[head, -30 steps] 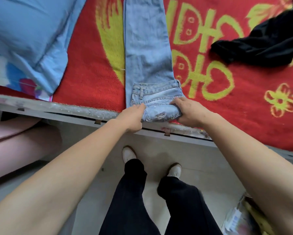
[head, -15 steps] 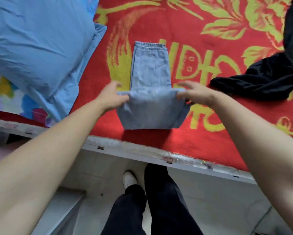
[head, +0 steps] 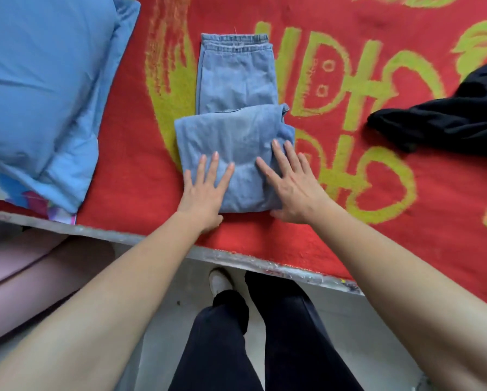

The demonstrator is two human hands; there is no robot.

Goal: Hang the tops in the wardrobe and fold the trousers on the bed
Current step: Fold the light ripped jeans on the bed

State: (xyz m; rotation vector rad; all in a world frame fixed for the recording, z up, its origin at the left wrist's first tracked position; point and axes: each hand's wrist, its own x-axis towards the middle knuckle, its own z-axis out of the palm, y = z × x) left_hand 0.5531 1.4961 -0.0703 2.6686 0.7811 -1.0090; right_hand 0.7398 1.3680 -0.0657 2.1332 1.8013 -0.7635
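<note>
Bed [head: 405,230]: a red blanket [head: 118,210] with yellow-green motifs covers it; the pale frame edge [head: 264,266] runs across the near side.
Jeans [head: 236,136]: light blue denim lies in the middle of the blanket, near the front edge, with the near part doubled over the legs. The hems [head: 236,42] point away, still uncovered.
Left hand [head: 205,190]: laid flat on the near left of the folded panel, fingers straight and spread.
Right hand [head: 290,187]: flat on the near right of the panel, fingers straight and fanned, gripping nothing.
Change: a second ago the jeans lay at full length, the waistband at the frame edge under both hands. Half a second ago each hand pinched a side of the fold in mid-air. Now the fold is down and both palms press it.
Pillow [head: 45,94]: blue, on the left, well apart from the jeans.
Black garment [head: 448,119]: crumpled on the blanket at the right, apart from the jeans.
Floor: the person's black trousers [head: 264,334] and one white shoe [head: 219,280] show below the frame edge. A pink shape [head: 25,277] sits at the lower left; I cannot tell what it is.
</note>
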